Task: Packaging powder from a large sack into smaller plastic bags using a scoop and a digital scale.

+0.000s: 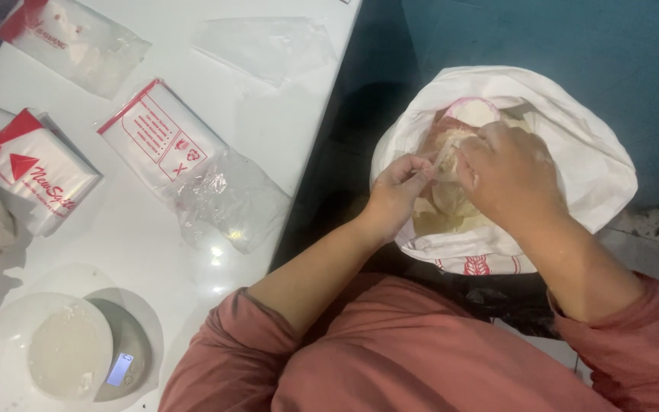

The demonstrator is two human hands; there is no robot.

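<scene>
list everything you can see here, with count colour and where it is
sack: 1, white with red print low on the front, open, on the floor right of the table
powder in sack: pale cream, inside the open sack
scoop: 1, pink rim, in the sack at the far side
table: 1, white, left half of view
packs of plastic bags: 3 or so, clear with red print, on the table
loose clear bags: 2, one mid-table, one at the far edge
scale: 1, grey, near left corner
bowl: 1, white, on the scale, holding white powder
sleeves: dusty pink
left hand: in the sack mouth, pinching something pale
right hand: over the powder
</scene>
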